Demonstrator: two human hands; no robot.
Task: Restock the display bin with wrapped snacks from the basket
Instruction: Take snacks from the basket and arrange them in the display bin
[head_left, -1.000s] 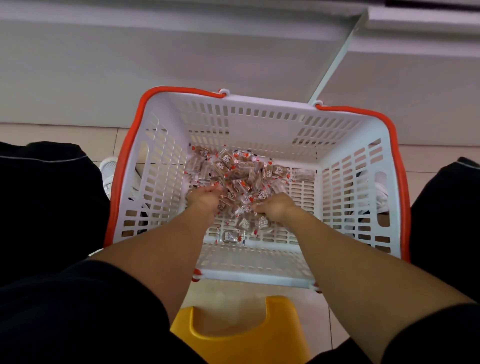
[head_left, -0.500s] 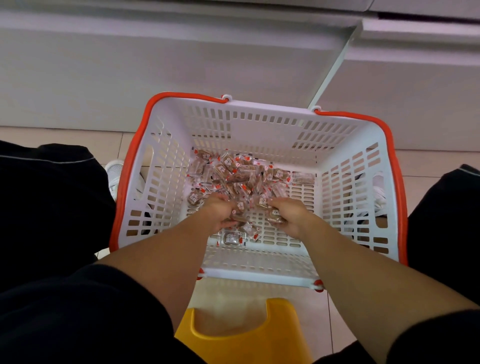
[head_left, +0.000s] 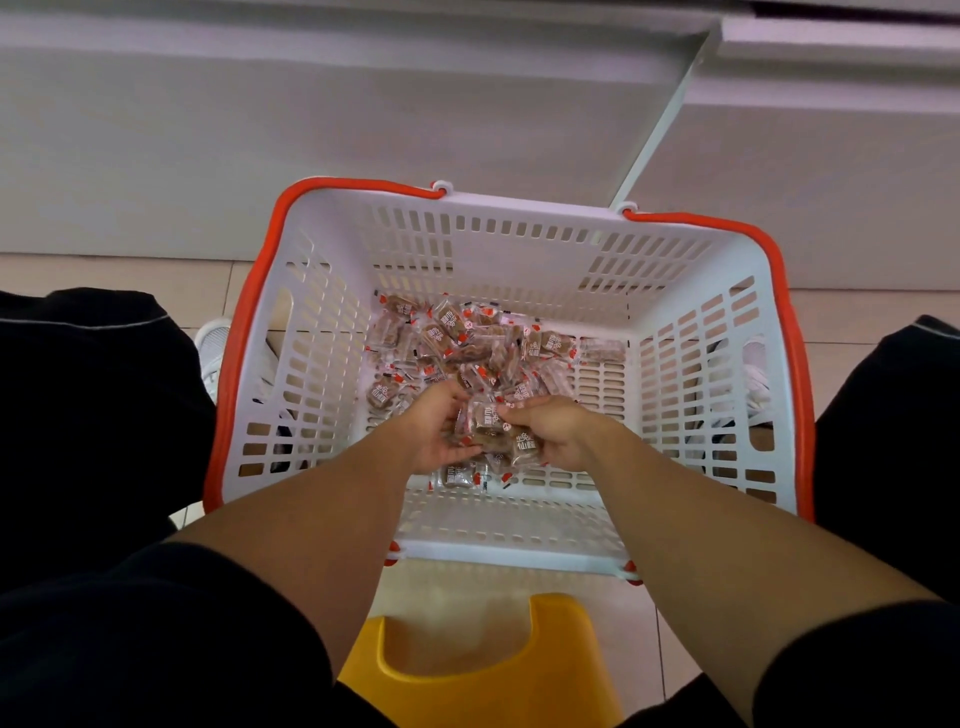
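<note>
Both hands down in the white basket (head_left: 498, 551) | left hand (head_left: 434, 434) and right hand (head_left: 558, 428) cupped together, gripping a clump of wrapped snacks (head_left: 493, 431) | loose pile (head_left: 467, 343) on the basket floor beyond

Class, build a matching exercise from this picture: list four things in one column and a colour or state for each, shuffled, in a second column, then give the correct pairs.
Things:
1. basket rim
2. stool
3. right hand
4. basket wall

Colours or states:
A. yellow
B. white, slotted
C. orange-red
D. holding wrapped snacks

Pairs: 1-C, 2-A, 3-D, 4-B
</note>
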